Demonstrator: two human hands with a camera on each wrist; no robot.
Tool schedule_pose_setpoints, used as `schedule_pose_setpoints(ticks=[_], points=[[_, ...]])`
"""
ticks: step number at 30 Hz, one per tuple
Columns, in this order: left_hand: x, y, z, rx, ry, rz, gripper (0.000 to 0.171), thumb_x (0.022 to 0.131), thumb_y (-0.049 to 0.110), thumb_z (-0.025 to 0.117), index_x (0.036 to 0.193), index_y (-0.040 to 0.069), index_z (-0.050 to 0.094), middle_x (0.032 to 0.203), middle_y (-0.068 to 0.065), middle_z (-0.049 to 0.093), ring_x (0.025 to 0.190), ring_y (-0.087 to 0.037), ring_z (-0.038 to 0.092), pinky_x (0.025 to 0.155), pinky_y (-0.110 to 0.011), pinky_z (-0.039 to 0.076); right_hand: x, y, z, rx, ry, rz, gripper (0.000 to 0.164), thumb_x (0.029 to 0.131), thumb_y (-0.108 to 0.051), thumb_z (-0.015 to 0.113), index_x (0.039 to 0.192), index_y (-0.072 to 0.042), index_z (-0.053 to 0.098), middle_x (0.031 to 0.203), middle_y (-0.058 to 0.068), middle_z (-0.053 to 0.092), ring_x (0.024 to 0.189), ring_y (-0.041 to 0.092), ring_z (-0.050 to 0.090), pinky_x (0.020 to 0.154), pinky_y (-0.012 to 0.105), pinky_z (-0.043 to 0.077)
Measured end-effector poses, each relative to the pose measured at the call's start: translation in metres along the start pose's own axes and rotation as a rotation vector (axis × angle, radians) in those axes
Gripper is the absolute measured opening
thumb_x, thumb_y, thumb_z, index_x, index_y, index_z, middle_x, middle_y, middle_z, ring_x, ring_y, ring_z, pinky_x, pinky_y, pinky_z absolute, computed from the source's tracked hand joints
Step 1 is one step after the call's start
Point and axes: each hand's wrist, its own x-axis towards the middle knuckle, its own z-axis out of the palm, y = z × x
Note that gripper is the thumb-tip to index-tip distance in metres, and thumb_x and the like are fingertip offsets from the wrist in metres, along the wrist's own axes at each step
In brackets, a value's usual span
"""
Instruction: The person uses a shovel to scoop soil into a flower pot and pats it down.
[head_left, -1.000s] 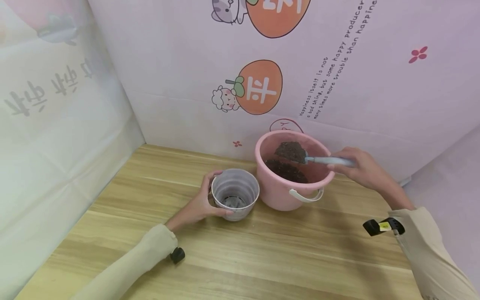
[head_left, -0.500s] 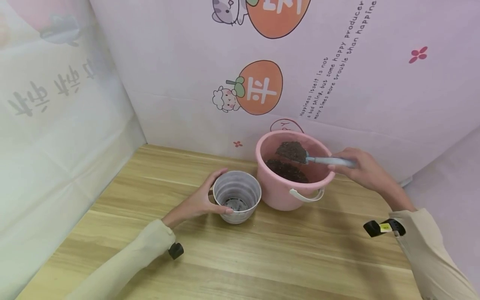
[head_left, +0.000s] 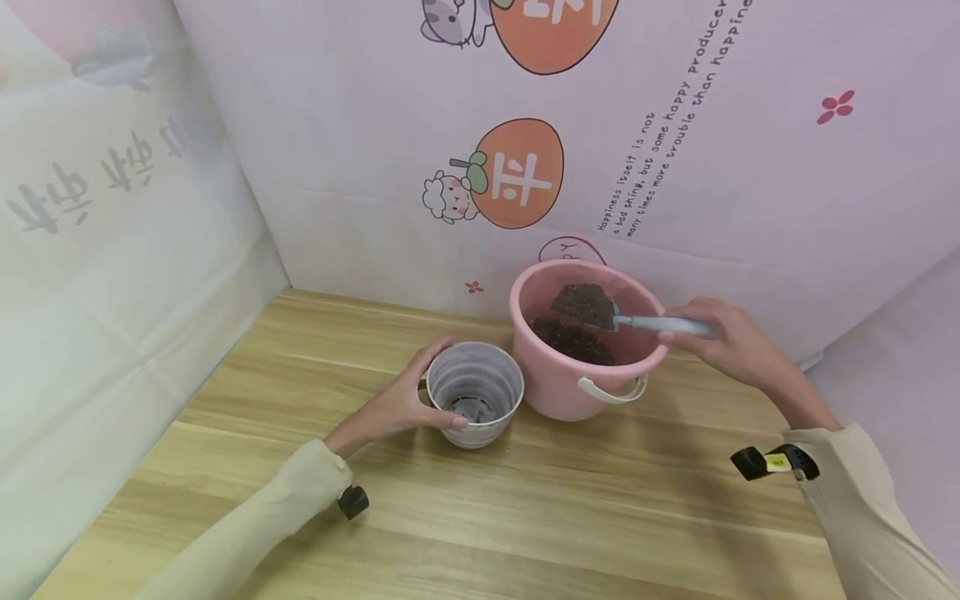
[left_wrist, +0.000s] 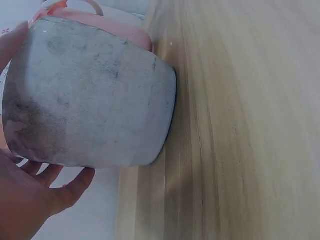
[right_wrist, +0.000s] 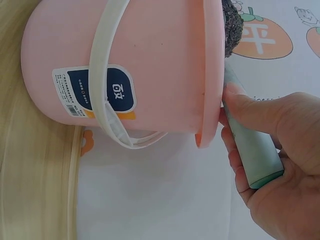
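My left hand (head_left: 397,407) grips a grey plastic flowerpot (head_left: 475,371) by its side, thumb on the near rim and fingers round the far side. The pot stands upright on the table, its inside showing only dark smears at the bottom. In the left wrist view the pot's wall (left_wrist: 95,95) looks stained. My right hand (head_left: 723,337) holds a trowel by its pale blue handle (head_left: 667,324). Dark soil (head_left: 585,305) is heaped on the trowel's blade, which hangs over the pink bucket (head_left: 562,387). More soil (head_left: 573,342) lies inside the bucket.
Beside the pot, the bucket stands near the back wall, its white handle (head_left: 611,393) hanging on the near side. A printed cloth (head_left: 360,167) covers the walls behind and at the sides. The wooden table (head_left: 480,517) stretches towards me.
My left hand has shifted the flowerpot slightly right and towards me, then stayed put. The right hand and the loaded trowel have barely moved.
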Motion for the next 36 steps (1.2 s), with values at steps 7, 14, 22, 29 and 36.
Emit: schedule_pose_setpoints(ticks=[7,14,22,29,36], points=[[0.000,0.005,-0.004,0.050,-0.005,-0.007,0.121,0.071,0.036,0.098,0.166,0.017,0.025,0.162,-0.012,0.033,0.146,-0.035,0.039,0.124,-0.060,0.026,0.001,-0.009,-0.002,-0.008,-0.005,-0.018,0.023,0.089,-0.008,0.082,0.111,-0.007,0.080,0.088,0.001,0.065,0.079,0.010,0.050,0.069,0.025,0.042],[0.001,0.004,-0.006,0.049,-0.017,0.005,0.121,0.072,0.035,0.097,0.166,0.017,0.023,0.167,-0.009,0.027,0.148,-0.034,0.036,0.123,-0.061,0.029,0.004,-0.023,-0.003,-0.016,-0.006,-0.042,0.022,0.091,-0.009,0.080,0.113,-0.006,0.079,0.091,0.000,0.066,0.080,0.011,0.052,0.070,0.025,0.044],[0.000,0.005,-0.004,0.073,-0.010,-0.023,0.124,0.070,0.037,0.098,0.167,0.016,0.023,0.163,-0.010,0.030,0.147,-0.033,0.036,0.125,-0.060,0.024,0.003,-0.040,-0.003,0.013,-0.032,-0.017,0.020,0.093,-0.011,0.079,0.114,-0.009,0.078,0.096,-0.001,0.066,0.083,0.011,0.053,0.073,0.027,0.044],[0.001,0.005,-0.003,0.089,-0.018,-0.026,0.125,0.070,0.041,0.098,0.167,0.015,0.023,0.163,-0.011,0.030,0.147,-0.035,0.036,0.124,-0.063,0.025,0.004,-0.058,0.001,0.027,-0.051,-0.040,0.019,0.091,-0.012,0.081,0.109,-0.015,0.080,0.102,-0.002,0.068,0.092,0.009,0.054,0.078,0.026,0.045],[0.003,0.002,-0.003,0.106,-0.020,-0.030,0.121,0.071,0.043,0.097,0.167,0.023,0.025,0.163,-0.008,0.031,0.147,-0.032,0.036,0.124,-0.063,0.025,0.011,-0.070,0.012,0.069,-0.053,-0.170,0.025,0.086,-0.003,0.083,0.107,-0.015,0.079,0.103,-0.005,0.075,0.099,0.004,0.060,0.086,0.021,0.047]])
